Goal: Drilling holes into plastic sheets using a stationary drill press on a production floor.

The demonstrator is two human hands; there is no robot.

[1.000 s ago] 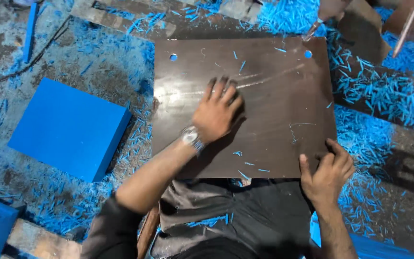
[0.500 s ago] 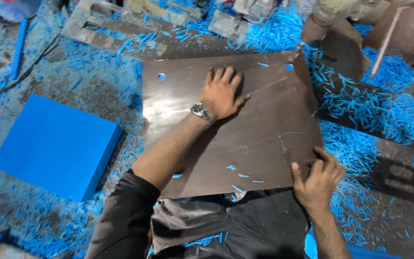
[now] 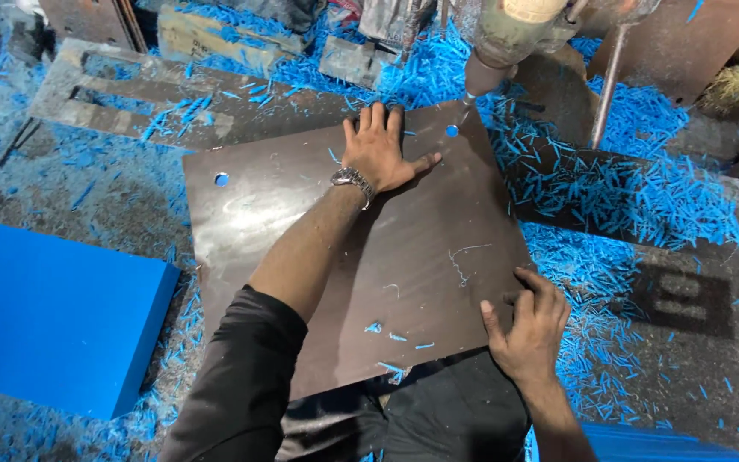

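Observation:
A dark brown square plate [image 3: 301, 231] lies flat in front of me, with one round hole near its far left corner and one near its far right corner. My left hand [image 3: 378, 150], a metal watch on the wrist, presses flat on the plate's far edge, fingers spread. My right hand [image 3: 530, 329] grips the plate's near right corner, fingers on top. A drill head [image 3: 506, 38] hangs just above the far right corner, its bit close to the hole there.
A thick blue block [image 3: 53, 316] lies on the left. Blue shavings [image 3: 635, 197] cover the bench around the plate, thickest on the right. Metal blocks and scrap [image 3: 207, 38] lie at the back. A thin rod [image 3: 606, 85] stands beside the drill.
The plate has slid away from me toward the drill and turned slightly. My left hand has moved from the plate's middle to its far edge. My right hand stays on the near right corner.

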